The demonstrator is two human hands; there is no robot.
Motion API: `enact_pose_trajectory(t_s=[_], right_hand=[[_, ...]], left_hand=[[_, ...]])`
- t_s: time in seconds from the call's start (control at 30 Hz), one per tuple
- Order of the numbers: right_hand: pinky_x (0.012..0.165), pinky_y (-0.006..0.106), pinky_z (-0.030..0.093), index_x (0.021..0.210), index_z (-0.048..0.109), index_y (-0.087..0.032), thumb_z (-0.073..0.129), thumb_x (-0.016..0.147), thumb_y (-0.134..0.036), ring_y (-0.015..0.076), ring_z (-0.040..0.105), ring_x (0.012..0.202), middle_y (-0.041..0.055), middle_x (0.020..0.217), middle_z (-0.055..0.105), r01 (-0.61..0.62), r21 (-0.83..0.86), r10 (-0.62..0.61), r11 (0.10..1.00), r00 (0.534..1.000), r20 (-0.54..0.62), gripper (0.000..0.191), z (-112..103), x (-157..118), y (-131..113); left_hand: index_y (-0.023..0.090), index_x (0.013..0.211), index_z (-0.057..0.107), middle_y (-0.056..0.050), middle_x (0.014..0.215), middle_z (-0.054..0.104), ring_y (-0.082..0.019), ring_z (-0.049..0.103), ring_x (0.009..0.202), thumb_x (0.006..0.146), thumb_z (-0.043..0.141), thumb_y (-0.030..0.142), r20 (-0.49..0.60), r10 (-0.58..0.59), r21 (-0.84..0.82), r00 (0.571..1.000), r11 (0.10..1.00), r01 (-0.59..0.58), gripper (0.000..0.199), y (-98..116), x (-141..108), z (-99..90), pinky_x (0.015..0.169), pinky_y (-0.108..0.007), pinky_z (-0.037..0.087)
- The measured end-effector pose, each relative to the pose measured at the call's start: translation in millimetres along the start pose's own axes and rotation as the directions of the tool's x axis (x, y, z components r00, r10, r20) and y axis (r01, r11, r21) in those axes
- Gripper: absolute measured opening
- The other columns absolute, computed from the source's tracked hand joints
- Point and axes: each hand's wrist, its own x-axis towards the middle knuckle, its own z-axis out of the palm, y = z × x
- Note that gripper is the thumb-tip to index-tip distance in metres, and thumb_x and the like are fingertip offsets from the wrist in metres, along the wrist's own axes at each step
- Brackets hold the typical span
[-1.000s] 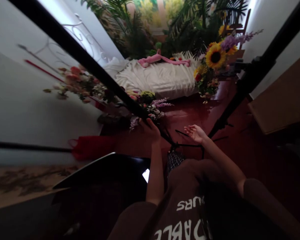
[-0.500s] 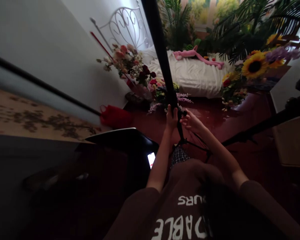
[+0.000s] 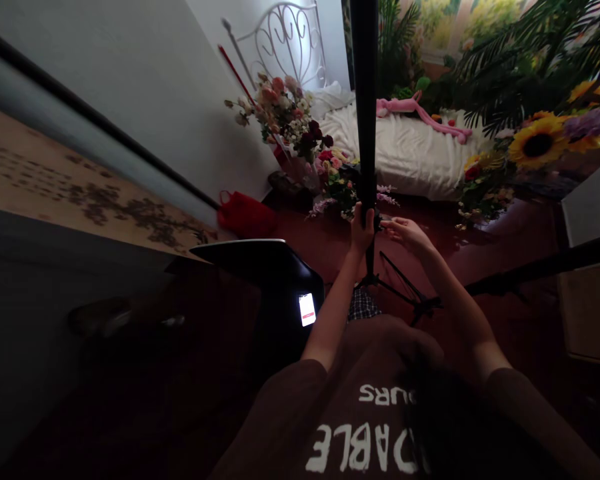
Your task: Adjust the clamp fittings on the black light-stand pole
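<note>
A black upright pole (image 3: 367, 100) on a tripod base (image 3: 373, 279) stands right in front of me. My left hand (image 3: 363, 229) is wrapped round the pole at its lower part, thumb and fingers showing on either side. Just right of the pole, my right hand (image 3: 406, 232) is closed in a pinch, its fingertips close to a small dark knob (image 3: 379, 222) on the pole. Whether anything is between those fingertips is too small and dark to tell.
A dark seat or table with a lit phone (image 3: 307, 310) is at my left. Ahead are a bed (image 3: 415, 153), flowers (image 3: 275, 100) and sunflowers (image 3: 537, 143). A second black stand (image 3: 540, 267) slants in from the right; a red bag (image 3: 247, 213) lies left.
The view has shifted, so the scene sits further right. The pole looks more upright. My right hand's fingers have drawn together beside the pole; my left hand still holds it.
</note>
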Motion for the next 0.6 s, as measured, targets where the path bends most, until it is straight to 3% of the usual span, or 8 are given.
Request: enact_pose_trajectory(t_s=[0.03,0.1,0.17,0.23,0.4,0.6], right_hand=[[0.056,0.018,0.049,0.071,0.055,-0.020,0.075,0.076,-0.027,0.0093,0.057,0.060,-0.0025,0.065,0.061,0.132,-0.170,-0.142,0.977,0.989,-0.049,0.023,0.6,-1.8,0.9],[0.065,0.024,0.051,0.073,0.055,-0.021,0.073,0.075,-0.026,0.0147,0.060,0.074,0.0004,0.074,0.062,0.312,-0.517,-0.401,0.797,0.914,-0.065,0.019,1.7,-6.6,2.2],[0.072,0.028,0.051,0.077,0.058,-0.022,0.066,0.079,-0.022,0.0194,0.060,0.087,0.0041,0.086,0.064,0.370,-0.748,-0.564,0.551,0.825,-0.007,0.008,2.7,-11.6,2.7],[0.076,0.031,0.051,0.084,0.060,-0.022,0.063,0.080,-0.023,0.0218,0.060,0.093,0.0068,0.096,0.064,0.395,-0.820,-0.633,0.413,0.772,0.053,0.005,3.9,-14.3,3.4],[0.089,0.037,0.053,0.113,0.061,-0.020,0.066,0.086,-0.041,0.0234,0.062,0.103,0.0113,0.113,0.065,0.547,-0.714,-0.740,0.437,0.670,0.060,0.035,14.1,0.4,6.5],[0.089,0.038,0.052,0.107,0.068,-0.019,0.059,0.090,-0.056,0.0246,0.066,0.098,0.0110,0.105,0.071,0.534,-0.673,-0.735,0.512,0.678,-0.021,0.041,40.9,29.8,2.7]], left_hand=[[0.019,0.125,0.062,-0.013,0.112,0.071,-0.023,0.065,0.110,0.078,0.056,0.076,-0.001,0.003,-0.007,1.000,1.000,-0.003,0.074,0.7,0.0,-0.2,0.096,-0.034,0.052],[0.020,0.127,0.061,-0.012,0.118,0.070,-0.023,0.064,0.113,0.079,0.055,0.076,0.001,0.013,-0.010,1.000,1.000,-0.013,0.074,1.5,-0.2,-0.2,0.099,-0.035,0.051],[0.020,0.130,0.059,-0.012,0.120,0.069,-0.023,0.064,0.114,0.082,0.052,0.075,0.013,0.017,0.003,1.000,1.000,-0.017,0.073,1.6,-0.7,0.1,0.099,-0.035,0.050],[0.020,0.131,0.058,-0.012,0.118,0.069,-0.022,0.065,0.111,0.084,0.050,0.074,0.023,0.008,0.022,1.000,1.000,-0.009,0.072,1.5,-1.1,0.2,0.097,-0.035,0.051],[0.022,0.133,0.056,-0.008,0.103,0.071,-0.018,0.068,0.092,0.084,0.051,0.073,0.057,0.023,0.017,0.998,1.000,-0.024,0.071,1.0,-2.0,-0.5,0.083,-0.030,0.053],[0.021,0.129,0.057,-0.008,0.098,0.070,-0.015,0.066,0.084,0.089,0.042,0.071,0.089,0.060,-0.043,0.994,0.998,-0.056,0.066,-0.8,-3.5,2.1,0.075,-0.027,0.054]])
